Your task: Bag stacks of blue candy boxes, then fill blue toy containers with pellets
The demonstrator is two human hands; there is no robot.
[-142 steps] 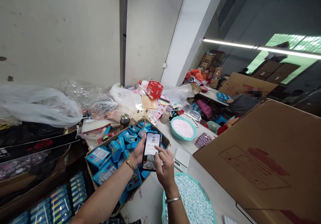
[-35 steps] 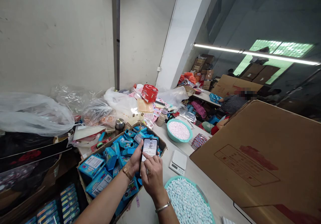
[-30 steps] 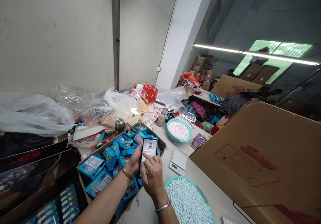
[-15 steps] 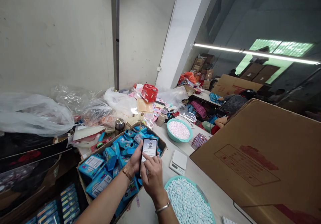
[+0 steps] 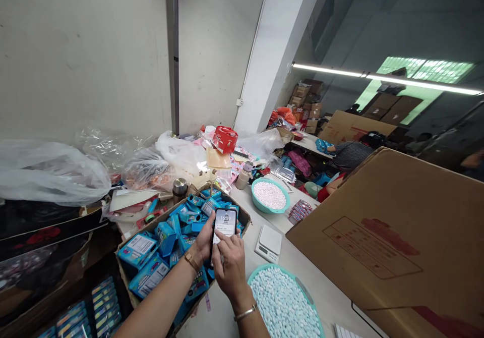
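Observation:
My left hand (image 5: pixel 204 239) is closed around a smartphone (image 5: pixel 226 223), holding it upright. Its lit screen shows the time 16:59 and a light message panel. My right hand (image 5: pixel 229 262) is in front of the phone's lower part. The index finger is stretched out onto the screen and the others are partly curled. Both hands are above the right side of a cardboard box (image 5: pixel 123 272) full of blue printed packs (image 5: pixel 138 249). A basin (image 5: pixel 320 323) of pale blue candy-like pieces lies to the right of my right wrist. Fingers behind the phone are mostly hidden.
On the white table (image 5: pixel 302 265) are a digital scale (image 5: pixel 269 242), a turquoise basin (image 5: pixel 257 204) of pale pink pieces and two bottles. A large carton (image 5: pixel 378 227) blocks the right side. Plastic bags (image 5: pixel 53 171) pile up at left. A person in checked clothing (image 5: pixel 350 156) sits farther back.
My hands and the phone stay almost in place, with the right index finger still on the screen. The view has shifted very slightly. At the far right edge, part of a person has come into view.

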